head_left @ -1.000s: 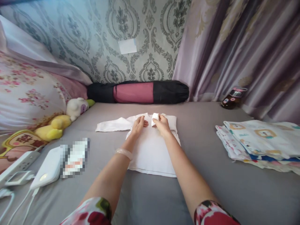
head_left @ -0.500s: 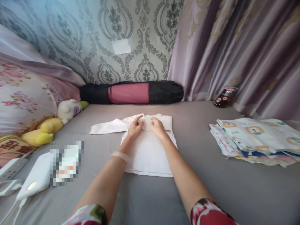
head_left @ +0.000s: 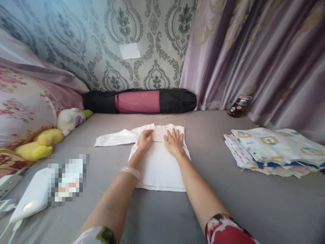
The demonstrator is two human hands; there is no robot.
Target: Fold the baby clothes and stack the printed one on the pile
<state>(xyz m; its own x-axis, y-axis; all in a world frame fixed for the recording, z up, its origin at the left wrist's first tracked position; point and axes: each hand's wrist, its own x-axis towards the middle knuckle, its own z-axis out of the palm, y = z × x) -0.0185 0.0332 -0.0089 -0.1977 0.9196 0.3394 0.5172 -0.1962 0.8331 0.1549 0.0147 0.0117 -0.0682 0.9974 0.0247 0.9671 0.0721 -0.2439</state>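
While both hands lie over its upper part, a small white long-sleeved shirt (head_left: 158,166) sits spread flat on the grey sheet (head_left: 218,183), directly in front of the person, neckline away and hem near. Its fabric looks plain and lightly creased; one sleeve stretches out to the left, and the other is folded inward across the chest, forming a neat band below the collar. The right hand (head_left: 174,140) presses palm down on that band with fingers spread wide, whereas the left hand (head_left: 145,139) is narrow and curled near the band's inner end (whether it pinches the cloth, I cannot tell). The forearms, the left one wearing a pale bracelet (head_left: 130,171), reach over the shirt and hide parts of its sides. Well to the right lies a stack of printed cloths (head_left: 276,146), with a dark bottle (head_left: 238,107) beyond it by the curtain (head_left: 218,61). A black and pink roll (head_left: 137,101) lies along the wall; to the left are plush toys (head_left: 68,120), a white device (head_left: 33,198) with cables and a blurred-out item (head_left: 69,179).
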